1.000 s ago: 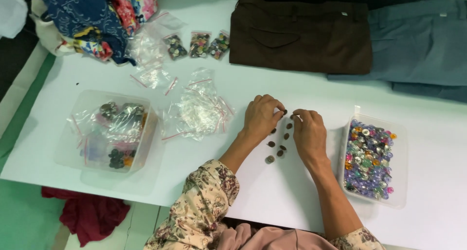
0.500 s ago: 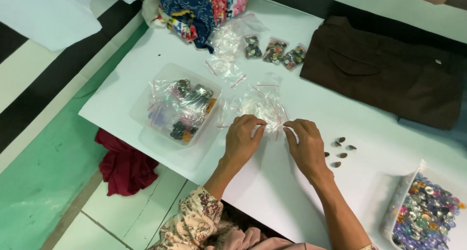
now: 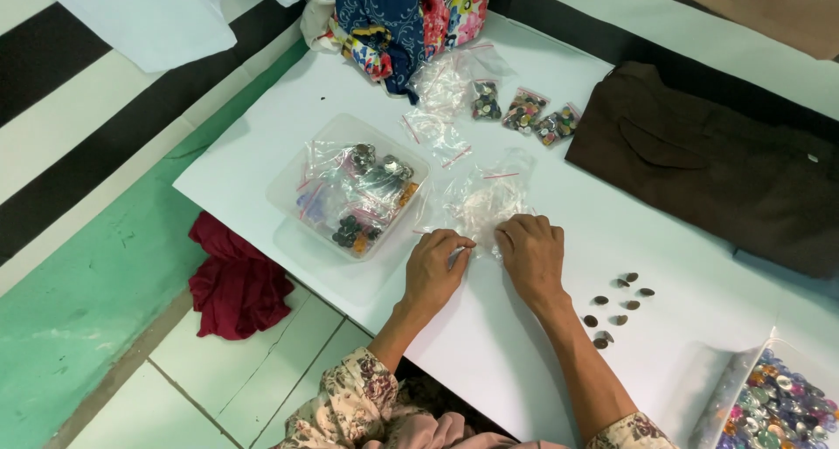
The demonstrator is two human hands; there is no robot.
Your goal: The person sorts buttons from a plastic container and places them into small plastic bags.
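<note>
Two hands work side by side near the front edge of the white counter (image 3: 350, 91), both palm down with fingers curled. The left hand (image 3: 434, 270) and the right hand (image 3: 531, 255) lie just apart, and each pinches the near edge of a heap of small clear plastic zip bags (image 3: 483, 200) that spreads away from the fingertips; both are closed on that plastic. Floral-print sleeves cover the forearms lower down. To the right of the right hand, well clear of it, a loose cluster of small dark round buttons (image 3: 617, 307) lies on the bare counter. At the near right corner sits a clear plastic tray of multicoloured shiny buttons (image 3: 778, 410). Left of the heap stands a clear square plastic tub holding bagged buttons (image 3: 351, 187). Farther back, three small filled zip bags of mixed buttons (image 3: 523, 110) lie in a row, with a dark brown folded garment (image 3: 725, 169) to their right. At the far edge rests a bundle of blue and floral patterned fabric (image 3: 404, 17). On the floor left of the counter lies a crumpled dark red cloth (image 3: 236, 279).
</note>
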